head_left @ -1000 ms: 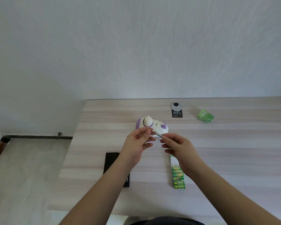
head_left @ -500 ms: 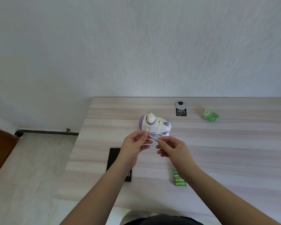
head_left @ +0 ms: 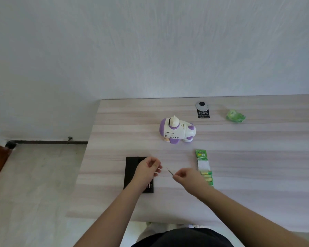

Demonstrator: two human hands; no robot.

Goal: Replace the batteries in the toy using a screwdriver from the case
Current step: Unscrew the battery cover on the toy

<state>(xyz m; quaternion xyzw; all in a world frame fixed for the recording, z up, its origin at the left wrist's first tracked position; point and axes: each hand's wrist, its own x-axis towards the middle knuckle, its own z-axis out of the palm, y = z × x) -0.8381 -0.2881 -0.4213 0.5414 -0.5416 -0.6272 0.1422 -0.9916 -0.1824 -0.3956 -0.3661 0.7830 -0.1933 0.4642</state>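
Sitting upright on the table (head_left: 114, 175), the toy (head_left: 177, 130) is well beyond both of my hands, untouched, its long axis running left to right across my view. My right hand (head_left: 189, 176) is the nearer of the 2; its fingers are pinched shut on a thin screwdriver (head_left: 169, 171) whose tip slants up and left, toward the gap between my hands, not at the toy. I judge the toy must be turned over before that tip is any use, since its underside is hidden. My left hand (head_left: 148, 166) hovers over the black case (head_left: 131, 168), loosely curled; I cannot tell whether it holds anything. The battery pack (head_left: 202, 164) lies just beside my right hand, its lower end partly covered by it.
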